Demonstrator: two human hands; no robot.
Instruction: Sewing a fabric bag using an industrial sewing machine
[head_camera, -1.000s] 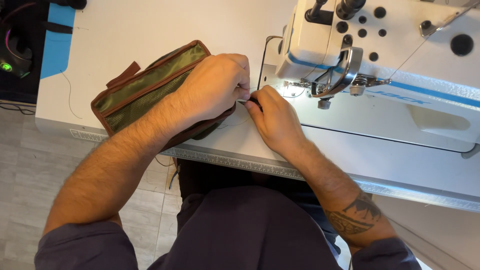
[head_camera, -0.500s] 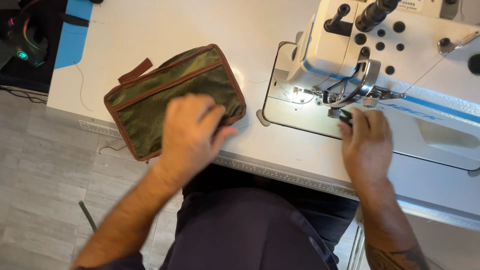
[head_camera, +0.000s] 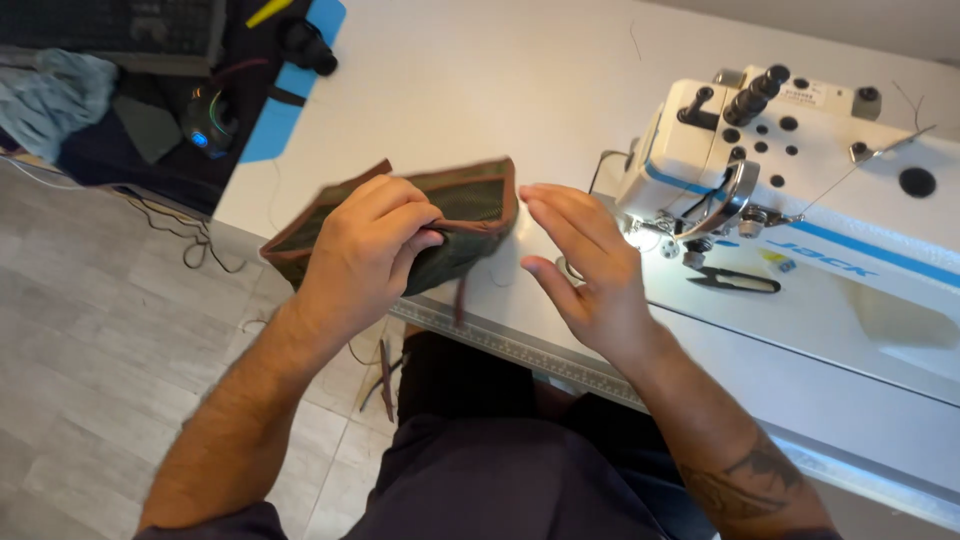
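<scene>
Now we see our left hand (head_camera: 365, 255) gripping a flat olive-green fabric pouch with brown trim (head_camera: 470, 205), fingers curled over its near face and thumb pressed against it, so the pouch is lifted off the white worktable (head_camera: 450, 90) and tilted, its long edge running from about eight o'clock to two o'clock. A thin brown strap (head_camera: 460, 300) hangs from its lower edge toward six o'clock, over the table's front rim with its printed ruler strip (head_camera: 520, 350).

Our right hand (head_camera: 585, 265) is open, holding nothing, fingers spread and stretched toward ten o'clock, fingertips just beside the pouch's right end; whether they touch it we cannot tell, since the picture is blurred there.

At three o'clock from the right hand stands the white industrial sewing machine with a blue stripe (head_camera: 800, 160), its lamp lighting the needle area (head_camera: 660, 235). On the machine bed, at about four o'clock from the needle, lies a small pair of black thread snips (head_camera: 735, 282), well apart from both hands.

At eleven o'clock, beyond the table's left end, we make out dark equipment with a small blue light (head_camera: 205, 125) and a blue panel (head_camera: 285, 110). Grey floor tiles (head_camera: 90, 330) fill the nine o'clock side, and our dark trousers (head_camera: 500, 470) sit at six o'clock.
</scene>
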